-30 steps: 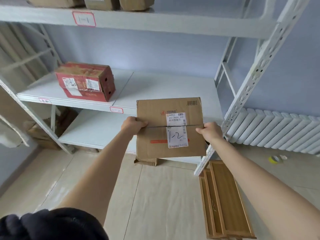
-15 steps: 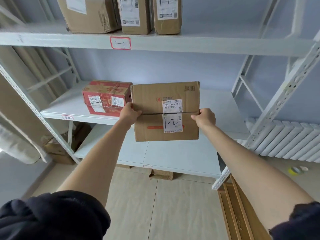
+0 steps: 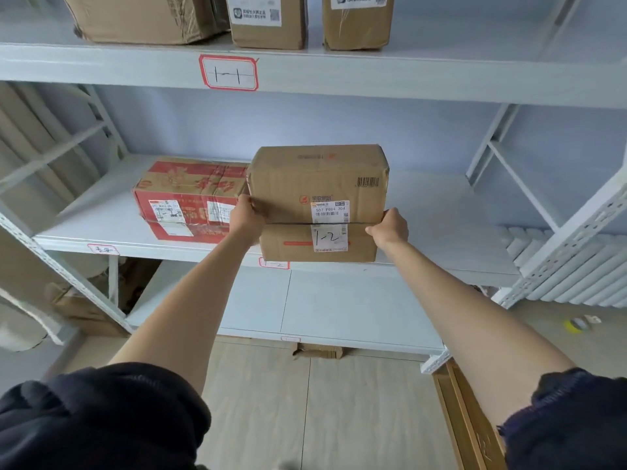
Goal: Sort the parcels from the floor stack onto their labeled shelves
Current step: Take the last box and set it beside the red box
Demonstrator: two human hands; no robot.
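Parcel (image 3: 319, 184) — brown cardboard, dented corners, white label handwritten "1-2", barcode sticker

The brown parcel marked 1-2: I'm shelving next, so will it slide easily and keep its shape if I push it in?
The brown parcel probably stays fairly stiff: its corners look square, though one edge is dented. It is likely light, since the left hand and right hand hold it by its sides. Its flat bottom should slide, not roll, on the smooth middle shelf.
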